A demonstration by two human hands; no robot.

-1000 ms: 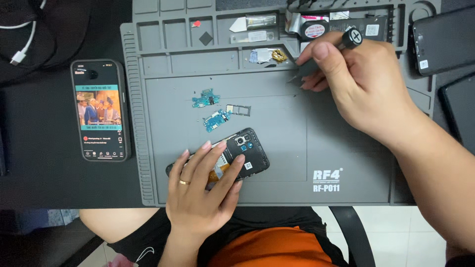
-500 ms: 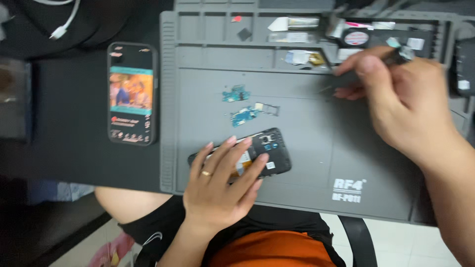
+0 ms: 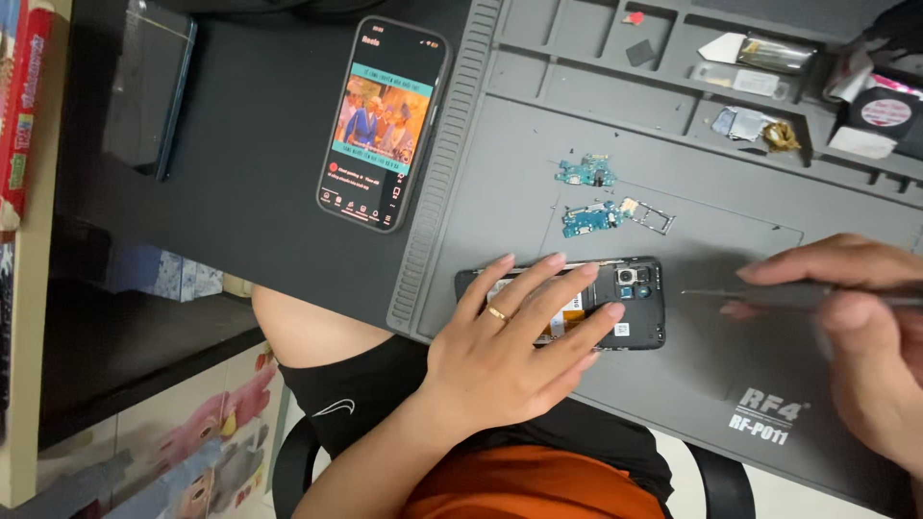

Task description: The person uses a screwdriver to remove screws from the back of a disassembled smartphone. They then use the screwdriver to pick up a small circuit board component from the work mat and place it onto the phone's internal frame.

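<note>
**benchrat:** Since the earlier frame the right hand (image 3: 865, 336) has come in from the far tray row toward the near right of the mat, and the view has swung left, so the lit phone (image 3: 383, 123) now sits mid-frame instead of at the edge. Left hand (image 3: 524, 336) hasn't budged: flat, fingers spread, pressing on the opened phone (image 3: 615, 300).

**solderkid:** What's the right grip doing?

**benchrat:** Pinched shut around a thin tool (image 3: 760, 294), tip pointing left at the opened phone, just short of it. Left grip isn't closed on anything; it's an open palm pinning the handset down, near the middle of the grey work mat (image 3: 692, 384).

**solderkid:** How would that handset handle?

**benchrat:** My guess: light, stiff, slick along the edges, and fragile with the back off and the camera and battery exposed. I'd hold it by the frame edges, never on the guts. Same for the two small blue boards (image 3: 586, 197) and the little tray (image 3: 646, 217) lying just beyond it.

**solderkid:** Surface?

**benchrat:** Mat looks rubbery and grippy, with compartments of bits along the far side. It sits on a dark desk (image 3: 250, 173); another dark phone (image 3: 149, 86) is at far left. A shelf with colourful boxes is at the left.
</note>
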